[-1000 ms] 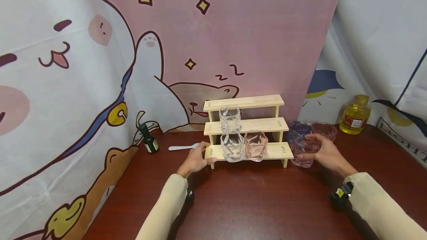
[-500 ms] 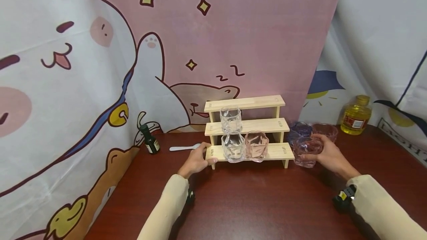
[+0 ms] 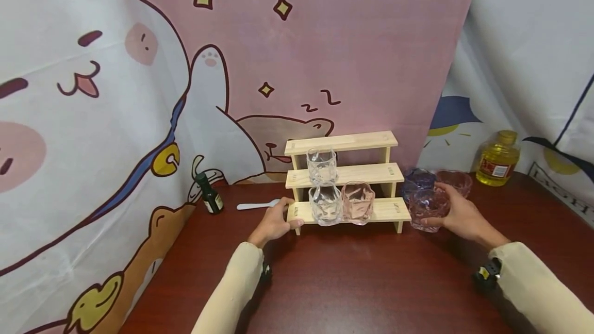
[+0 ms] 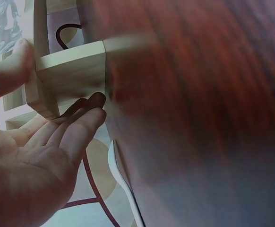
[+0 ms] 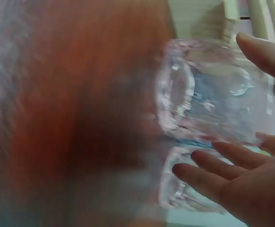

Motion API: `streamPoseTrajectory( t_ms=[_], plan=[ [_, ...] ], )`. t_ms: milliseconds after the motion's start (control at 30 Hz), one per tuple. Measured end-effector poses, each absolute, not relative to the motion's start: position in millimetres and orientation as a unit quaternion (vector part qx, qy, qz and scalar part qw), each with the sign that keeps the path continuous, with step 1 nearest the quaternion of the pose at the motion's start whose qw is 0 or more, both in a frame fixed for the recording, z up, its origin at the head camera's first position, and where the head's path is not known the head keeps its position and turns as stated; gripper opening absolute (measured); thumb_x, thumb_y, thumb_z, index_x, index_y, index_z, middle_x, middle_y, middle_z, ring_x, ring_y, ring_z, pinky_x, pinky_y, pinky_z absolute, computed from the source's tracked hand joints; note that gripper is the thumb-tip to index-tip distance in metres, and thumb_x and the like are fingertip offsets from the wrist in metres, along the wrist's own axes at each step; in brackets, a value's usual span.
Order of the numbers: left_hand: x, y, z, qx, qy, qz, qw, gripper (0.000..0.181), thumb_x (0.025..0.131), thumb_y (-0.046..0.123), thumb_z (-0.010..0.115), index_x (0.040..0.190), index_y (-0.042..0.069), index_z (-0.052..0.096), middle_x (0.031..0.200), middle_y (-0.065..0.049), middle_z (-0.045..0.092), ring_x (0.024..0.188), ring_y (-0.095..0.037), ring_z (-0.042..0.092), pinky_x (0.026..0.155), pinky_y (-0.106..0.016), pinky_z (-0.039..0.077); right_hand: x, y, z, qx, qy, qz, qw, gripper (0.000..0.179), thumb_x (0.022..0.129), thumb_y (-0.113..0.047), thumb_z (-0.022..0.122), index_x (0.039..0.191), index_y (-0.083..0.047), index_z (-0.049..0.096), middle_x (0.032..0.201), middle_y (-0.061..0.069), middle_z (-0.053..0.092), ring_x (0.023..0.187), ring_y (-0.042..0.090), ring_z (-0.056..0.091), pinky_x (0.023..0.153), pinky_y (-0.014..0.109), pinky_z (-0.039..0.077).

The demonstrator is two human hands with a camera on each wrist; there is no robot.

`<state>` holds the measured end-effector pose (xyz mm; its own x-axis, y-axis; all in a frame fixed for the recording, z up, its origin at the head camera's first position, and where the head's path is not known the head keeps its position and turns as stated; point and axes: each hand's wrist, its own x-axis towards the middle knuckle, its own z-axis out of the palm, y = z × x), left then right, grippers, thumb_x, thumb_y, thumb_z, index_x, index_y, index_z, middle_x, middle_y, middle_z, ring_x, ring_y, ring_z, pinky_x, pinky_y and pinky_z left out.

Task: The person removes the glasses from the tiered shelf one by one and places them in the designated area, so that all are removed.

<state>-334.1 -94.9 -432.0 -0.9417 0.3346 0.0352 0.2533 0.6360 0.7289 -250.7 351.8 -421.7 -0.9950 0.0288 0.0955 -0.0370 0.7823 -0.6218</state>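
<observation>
My left hand (image 3: 274, 220) grips the left end of a three-step wooden rack (image 3: 343, 175), thumb at the front edge of the lowest shelf and fingers on the far side. On that shelf stand a clear glass (image 3: 326, 204) and a pink glass (image 3: 358, 203); another clear glass (image 3: 322, 166) is on the middle step. At the rack's right, my right hand (image 3: 464, 213) has thumb and fingers spread on either side of a pinkish glass (image 5: 213, 94) upright on the table. In the right wrist view these fingers are fairly straight, their tips right at its side.
Behind the pinkish glass are a blue glass (image 3: 416, 179) and another pink glass (image 3: 457, 182). A bottle of yellow oil (image 3: 498, 160) stands at the back right. To the left are a white spoon (image 3: 255, 205) and a small dark green bottle (image 3: 210, 194). Cartoon cloth hangs behind.
My right hand has shifted slightly to the right, its fingers a little farther along the pinkish glass. The left hand and rack keep their places; the head view moved a little.
</observation>
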Motion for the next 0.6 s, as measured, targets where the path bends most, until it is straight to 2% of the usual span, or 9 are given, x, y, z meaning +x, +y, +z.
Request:
streamPoseTrajectory(
  t_ms=[300, 600],
  plan=[
    [-333, -93, -432, 0.165, 0.900, 0.400, 0.053, 0.055, 0.088, 0.019, 0.078, 0.135, 0.008, 0.052, 0.139, -0.023, 0.060, 0.131, -0.034, 0.055, 0.107, -0.050, 0.043, -234, 352, -387, 0.009, -0.963, 0.261, 0.070, 0.108, 0.077, -0.041, 0.085, 0.151, 0.007, 0.023, 0.143, 0.043, 0.037, 0.124, 0.063, 0.041, 0.097, 0.074, 0.037],
    [-333, -94, -433, 0.171, 0.900, 0.399, 0.042, 0.055, 0.087, 0.017, 0.080, 0.133, 0.007, 0.053, 0.137, -0.024, 0.061, 0.128, -0.034, 0.057, 0.105, -0.050, 0.044, -222, 319, -359, 0.077, -0.944, 0.287, 0.144, 0.087, 0.083, -0.027, 0.083, 0.149, 0.002, 0.034, 0.143, 0.036, 0.047, 0.123, 0.057, 0.049, 0.095, 0.070, 0.041]
  ],
)
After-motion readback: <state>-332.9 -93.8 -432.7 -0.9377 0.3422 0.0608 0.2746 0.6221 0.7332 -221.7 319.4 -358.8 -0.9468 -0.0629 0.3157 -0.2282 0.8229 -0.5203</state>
